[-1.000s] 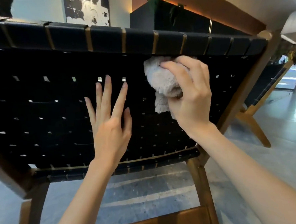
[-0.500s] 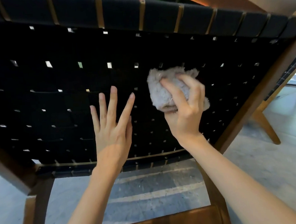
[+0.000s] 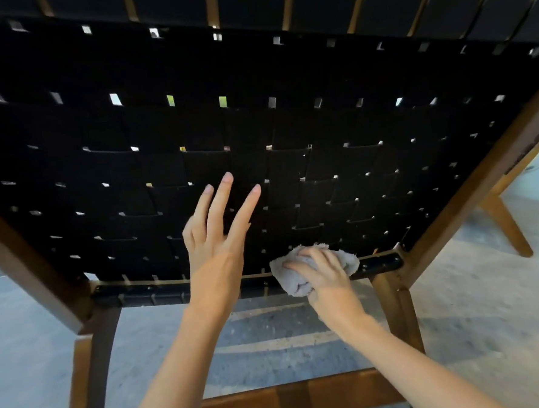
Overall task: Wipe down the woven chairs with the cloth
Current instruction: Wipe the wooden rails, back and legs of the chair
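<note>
Against the black woven chair (image 3: 288,123), the right hand (image 3: 324,276) grips a fluffy grey cloth (image 3: 293,276); the left hand (image 3: 215,238) is spread.

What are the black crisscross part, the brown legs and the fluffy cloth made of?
The black part looks like flat woven straps, maybe cotton or nylon; light shows through gaps. The legs look like varnished brown wood, slightly shiny. The cloth looks like soft grey terry, fuzzy at its edges.

right hand (image 3: 325,279) and cloth (image 3: 301,276) now low, apparently on bottom rail (image 3: 380,264)
</note>
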